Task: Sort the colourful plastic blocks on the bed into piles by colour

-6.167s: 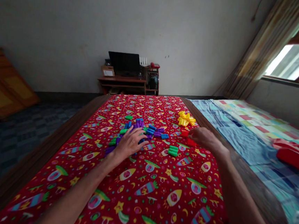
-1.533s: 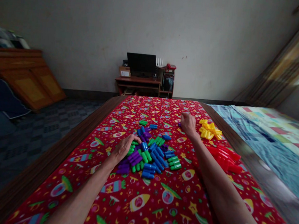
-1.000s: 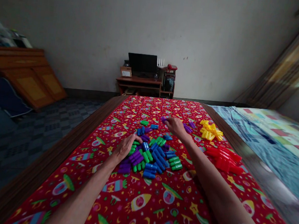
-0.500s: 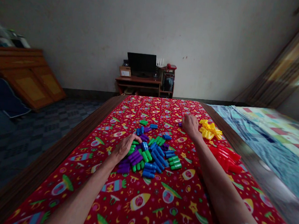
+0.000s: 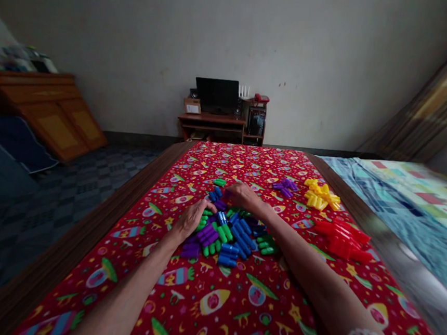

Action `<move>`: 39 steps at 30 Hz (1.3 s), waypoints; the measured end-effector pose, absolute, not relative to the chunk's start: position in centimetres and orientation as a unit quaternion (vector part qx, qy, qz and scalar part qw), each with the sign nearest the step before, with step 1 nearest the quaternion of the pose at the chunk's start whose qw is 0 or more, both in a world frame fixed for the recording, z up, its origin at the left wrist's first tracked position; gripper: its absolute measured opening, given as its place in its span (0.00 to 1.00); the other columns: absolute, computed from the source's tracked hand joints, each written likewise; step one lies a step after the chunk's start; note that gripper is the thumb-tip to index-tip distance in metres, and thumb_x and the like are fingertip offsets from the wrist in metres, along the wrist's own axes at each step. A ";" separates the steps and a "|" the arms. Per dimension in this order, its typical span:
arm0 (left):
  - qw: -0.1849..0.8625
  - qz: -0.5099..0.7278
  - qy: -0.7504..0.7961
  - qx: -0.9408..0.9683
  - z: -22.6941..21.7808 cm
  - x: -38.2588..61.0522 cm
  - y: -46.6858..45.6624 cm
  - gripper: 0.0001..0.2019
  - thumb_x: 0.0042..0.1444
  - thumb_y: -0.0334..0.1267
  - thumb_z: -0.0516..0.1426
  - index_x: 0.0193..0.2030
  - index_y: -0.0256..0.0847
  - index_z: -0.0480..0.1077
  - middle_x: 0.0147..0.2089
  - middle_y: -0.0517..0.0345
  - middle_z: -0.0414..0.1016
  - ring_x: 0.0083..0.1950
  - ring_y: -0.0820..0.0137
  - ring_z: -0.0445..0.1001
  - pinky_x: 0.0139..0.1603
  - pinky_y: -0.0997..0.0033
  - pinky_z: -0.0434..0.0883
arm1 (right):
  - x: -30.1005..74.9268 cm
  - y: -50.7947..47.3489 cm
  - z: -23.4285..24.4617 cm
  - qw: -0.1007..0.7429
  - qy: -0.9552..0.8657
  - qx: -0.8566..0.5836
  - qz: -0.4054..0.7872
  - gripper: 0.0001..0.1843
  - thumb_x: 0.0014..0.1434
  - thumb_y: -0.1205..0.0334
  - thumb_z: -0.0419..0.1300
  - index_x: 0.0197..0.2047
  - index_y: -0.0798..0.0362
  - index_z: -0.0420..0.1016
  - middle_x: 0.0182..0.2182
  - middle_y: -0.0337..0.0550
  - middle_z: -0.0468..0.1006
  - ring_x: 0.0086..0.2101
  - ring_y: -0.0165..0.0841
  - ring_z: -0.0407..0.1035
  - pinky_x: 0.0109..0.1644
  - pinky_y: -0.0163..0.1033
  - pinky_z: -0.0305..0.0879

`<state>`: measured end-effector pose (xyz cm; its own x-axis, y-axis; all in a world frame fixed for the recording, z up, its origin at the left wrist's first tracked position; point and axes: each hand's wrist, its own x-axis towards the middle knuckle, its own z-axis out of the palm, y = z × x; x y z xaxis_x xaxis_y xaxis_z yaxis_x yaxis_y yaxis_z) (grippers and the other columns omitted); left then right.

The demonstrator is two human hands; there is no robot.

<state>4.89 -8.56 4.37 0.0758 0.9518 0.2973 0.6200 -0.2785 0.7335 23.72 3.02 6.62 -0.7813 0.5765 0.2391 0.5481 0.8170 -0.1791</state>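
A mixed pile of small plastic toy blocks, each like joined tubes, lies mid-table, with blue blocks (image 5: 243, 234), green blocks (image 5: 224, 234) and purple blocks (image 5: 207, 235). My left hand (image 5: 192, 218) rests at the pile's left edge, fingers loosely bent and apart over green blocks, holding nothing visible. At the pile's far side, my right hand (image 5: 243, 195) has its fingers closed at a purple block (image 5: 228, 193), which they partly hide. My right forearm covers some of the pile's right side. A lone green block (image 5: 219, 182) lies just beyond the pile.
Sorted groups lie to the right: purple blocks (image 5: 285, 187), yellow blocks (image 5: 320, 195) and red blocks (image 5: 343, 239). A red patterned cloth (image 5: 211, 304) covers the table. Behind it stands a desk with a monitor (image 5: 216, 95); a bed (image 5: 408, 204) is on the right.
My right hand has moved left from the purple group beside the yellow blocks to the pile's far side, uncovering that group. My left hand stays at the pile. The view has shifted slightly.
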 end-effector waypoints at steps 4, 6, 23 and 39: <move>0.213 0.385 0.559 0.703 4.8 5.1 -8.9 0.30 0.66 0.52 0.35 0.37 0.42 0.75 0.43 0.54 0.80 0.49 0.62 0.75 0.59 0.59 0.68 | 27.6 3.1 9.3 0.177 -0.881 -0.440 0.005 0.15 0.65 0.65 0.51 0.46 0.57 0.77 0.39 0.51 0.81 0.39 0.34 0.73 0.41 0.33 0.59; 0.213 0.386 0.558 0.703 4.8 5.1 -8.9 0.29 0.66 0.52 0.35 0.36 0.42 0.75 0.43 0.54 0.80 0.49 0.62 0.75 0.60 0.60 0.68 | 29.7 3.3 10.1 0.171 -0.829 -0.533 -0.017 0.16 0.65 0.64 0.50 0.47 0.55 0.78 0.40 0.52 0.81 0.40 0.36 0.73 0.40 0.34 0.59; 0.235 0.404 0.559 0.684 4.0 4.5 -8.1 0.30 0.65 0.54 0.36 0.33 0.44 0.74 0.41 0.53 0.80 0.47 0.62 0.76 0.55 0.62 0.71 | 23.3 -1.1 7.7 0.151 -0.929 -0.325 0.089 0.14 0.65 0.65 0.52 0.48 0.54 0.78 0.38 0.49 0.82 0.39 0.35 0.74 0.40 0.34 0.63; 0.187 0.389 0.503 0.749 3.5 4.4 -7.2 0.15 0.56 0.51 0.51 0.36 0.43 0.73 0.43 0.50 0.79 0.48 0.60 0.76 0.56 0.58 0.70 | 32.8 3.6 9.3 0.151 -0.784 -0.602 -0.024 0.23 0.62 0.67 0.52 0.59 0.53 0.70 0.45 0.53 0.80 0.45 0.40 0.73 0.42 0.36 0.61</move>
